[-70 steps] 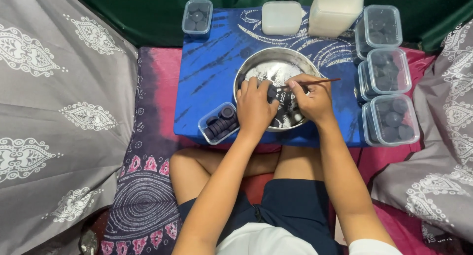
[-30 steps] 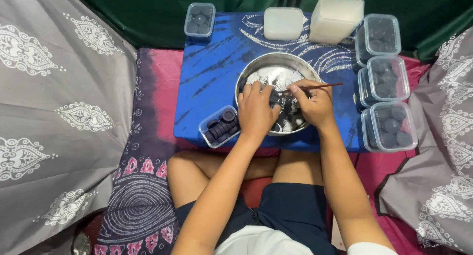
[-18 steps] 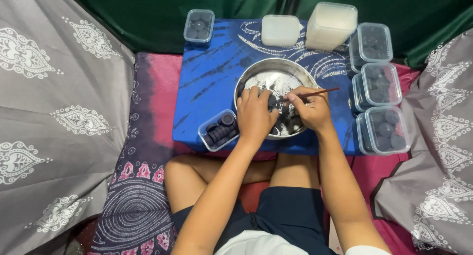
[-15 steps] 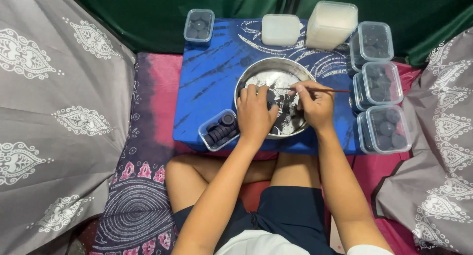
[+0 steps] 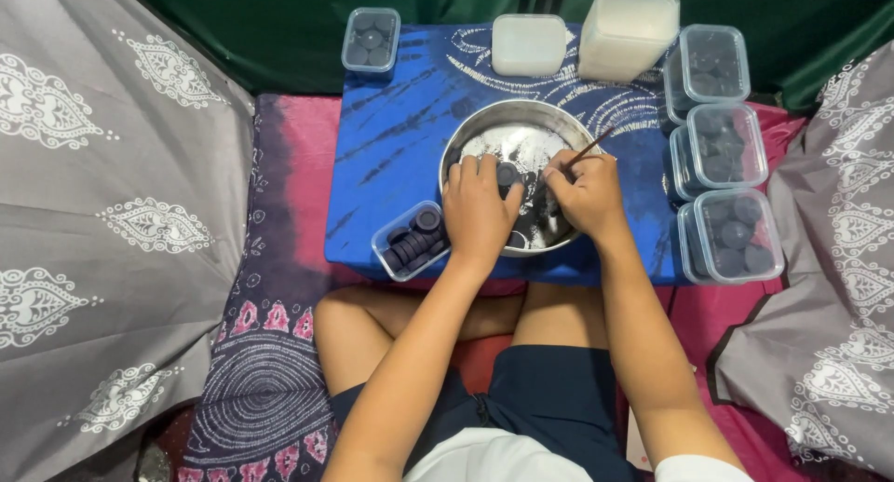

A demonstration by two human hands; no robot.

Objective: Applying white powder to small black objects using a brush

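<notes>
Over the steel bowl (image 5: 484, 133), both hands curl inward — left hand (image 5: 479, 208) pinching a dark disc (image 5: 507, 175), right hand (image 5: 583, 191) a thin stick (image 5: 590, 147).

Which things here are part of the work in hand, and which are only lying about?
In hand: left hand on dark disc, right hand with thin brush, metal bowl.

Lying about: open tub of discs, lidded tubs, white tubs, patterned cushions.

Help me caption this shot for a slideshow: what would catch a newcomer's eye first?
Probably the two hands meeting over the round metal bowl at the centre of the blue tie-dye cloth: the left hand holds a small dark disc, the right hand a thin stick. Next, the clear lidded boxes of dark discs stacked along the right edge.
</notes>
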